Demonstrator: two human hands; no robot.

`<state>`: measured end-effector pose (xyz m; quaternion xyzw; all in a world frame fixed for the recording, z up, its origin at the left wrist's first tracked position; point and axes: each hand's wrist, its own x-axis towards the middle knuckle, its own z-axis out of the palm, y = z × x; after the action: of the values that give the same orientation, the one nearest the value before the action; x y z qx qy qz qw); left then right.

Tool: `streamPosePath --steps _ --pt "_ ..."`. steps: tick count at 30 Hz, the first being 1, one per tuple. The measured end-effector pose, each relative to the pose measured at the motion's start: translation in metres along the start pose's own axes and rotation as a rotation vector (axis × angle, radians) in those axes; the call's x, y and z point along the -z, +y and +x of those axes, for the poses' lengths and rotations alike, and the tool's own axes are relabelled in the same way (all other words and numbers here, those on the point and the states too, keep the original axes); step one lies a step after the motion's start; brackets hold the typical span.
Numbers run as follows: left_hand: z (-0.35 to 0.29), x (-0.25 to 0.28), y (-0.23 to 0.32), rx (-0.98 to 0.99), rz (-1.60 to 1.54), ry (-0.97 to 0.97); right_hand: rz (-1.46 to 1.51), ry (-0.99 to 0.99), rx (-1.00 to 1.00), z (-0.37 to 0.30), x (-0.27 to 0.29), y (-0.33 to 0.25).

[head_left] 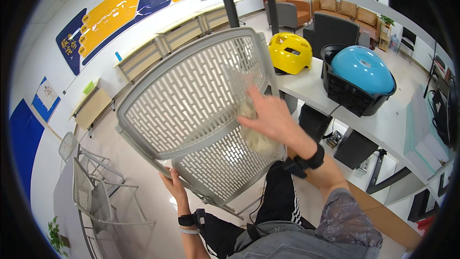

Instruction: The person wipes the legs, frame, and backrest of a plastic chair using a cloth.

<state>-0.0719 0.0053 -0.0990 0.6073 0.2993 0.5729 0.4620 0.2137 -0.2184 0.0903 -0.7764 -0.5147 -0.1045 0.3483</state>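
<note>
The left hand (175,187) clasped the grey chair (201,139) by its edge — the right hand (275,120), thumb and forefinger spread, covered a pale cloth (258,143), its grip too blurred to tell!

Left fingers (166,181) gripping grey chair (196,146), right fingers (255,97) at pale cloth (258,140)

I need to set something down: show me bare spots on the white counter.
The white counter looks mostly bare between the black bin and the pale stacked sheets; a smaller patch lies between bin and yellow helmet. Sheets crowd its right end.
</note>
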Motion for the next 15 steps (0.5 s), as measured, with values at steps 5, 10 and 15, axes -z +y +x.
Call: streamPosePath --steps 5,10,15 --pt "-0.007 -0.013 0.016 -0.001 0.025 -0.070 0.024 -0.086 -0.512 -0.062 -0.058 0.137" --pt "-0.012 -0.007 0.027 0.018 0.064 -0.033 0.024 -0.292 -0.482 -0.046 -0.076 0.202" --pt "-0.009 -0.017 0.020 0.028 0.085 0.044 0.514 -0.479 -0.457 -0.011 -0.120 0.274"
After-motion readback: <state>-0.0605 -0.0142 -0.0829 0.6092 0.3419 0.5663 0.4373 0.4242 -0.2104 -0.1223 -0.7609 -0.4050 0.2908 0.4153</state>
